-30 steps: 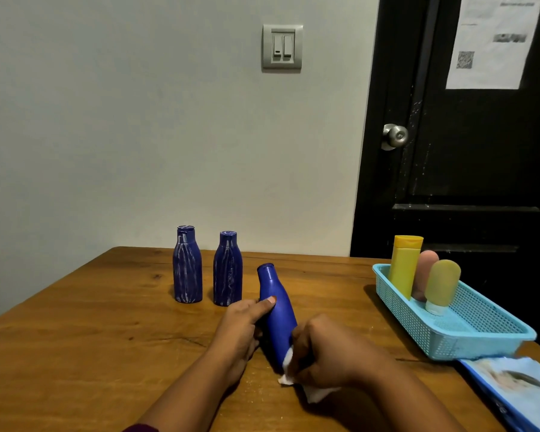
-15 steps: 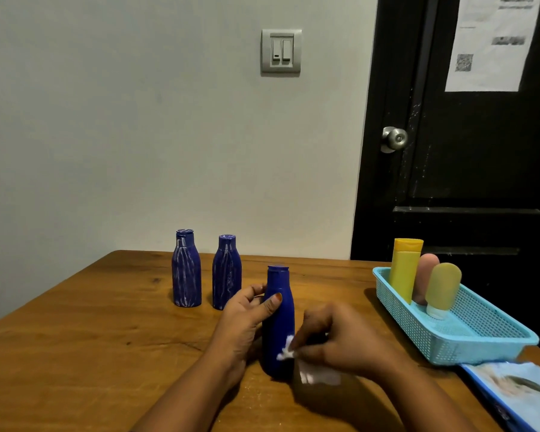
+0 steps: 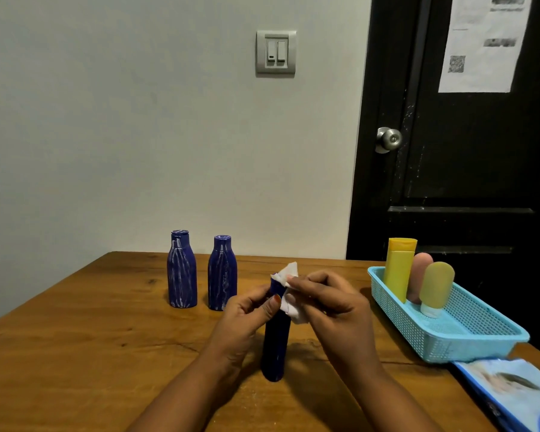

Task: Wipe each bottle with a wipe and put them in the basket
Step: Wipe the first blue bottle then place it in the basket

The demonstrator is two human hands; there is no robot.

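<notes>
A dark blue bottle (image 3: pixel 274 347) stands upright on the wooden table (image 3: pixel 75 338) in front of me. My left hand (image 3: pixel 247 319) grips its upper body from the left. My right hand (image 3: pixel 331 310) pinches a white wipe (image 3: pixel 289 294) against the bottle's neck and cap, which the wipe hides. Two more blue bottles streaked with white, one (image 3: pixel 182 269) and the other (image 3: pixel 222 272), stand side by side further back on the left. A light blue mesh basket (image 3: pixel 468 338) sits at the right.
In the basket stand a yellow tube (image 3: pixel 398 268), a pink tube (image 3: pixel 420 275) and an olive tube (image 3: pixel 435 288). A blue wipe packet (image 3: pixel 512 391) lies at the table's right front corner. A black door (image 3: pixel 465 151) stands behind the basket.
The bottle went from tilted to upright. My right hand moved with the wipe from the bottle's base up to its neck and cap. My left hand kept its grip.
</notes>
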